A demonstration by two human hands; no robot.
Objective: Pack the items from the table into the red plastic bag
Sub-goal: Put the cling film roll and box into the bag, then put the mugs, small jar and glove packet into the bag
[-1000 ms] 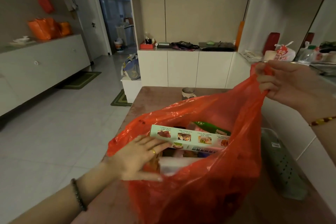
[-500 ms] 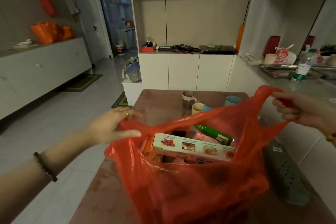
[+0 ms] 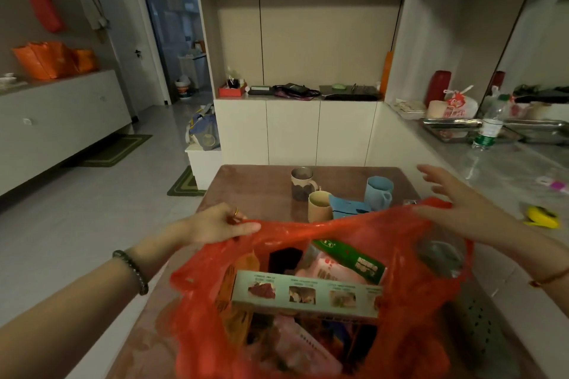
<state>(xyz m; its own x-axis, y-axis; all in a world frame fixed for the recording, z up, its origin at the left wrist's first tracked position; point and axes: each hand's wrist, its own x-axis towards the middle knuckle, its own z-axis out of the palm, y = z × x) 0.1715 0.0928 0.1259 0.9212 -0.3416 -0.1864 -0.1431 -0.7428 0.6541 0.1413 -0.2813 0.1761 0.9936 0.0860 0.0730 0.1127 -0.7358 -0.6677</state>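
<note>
Brown tabletop (image 3: pixel 246 188) in a white-cabineted room bears the translucent red plastic bag (image 3: pixel 409 317). The left hand (image 3: pixel 215 223) pinches its left rim, fingers curled on the film. The right hand (image 3: pixel 452 203) hovers by the right rim, fingers spread and straight, gripping nothing. The bag gapes over a pale green printed carton (image 3: pixel 308 292) and a green packet (image 3: pixel 354 258).

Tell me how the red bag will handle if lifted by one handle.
Probably floppy: the red bag sags and creases where the left hand pinches it. Likely heavy and lopsided, since the long box and green packet fill it.
</note>
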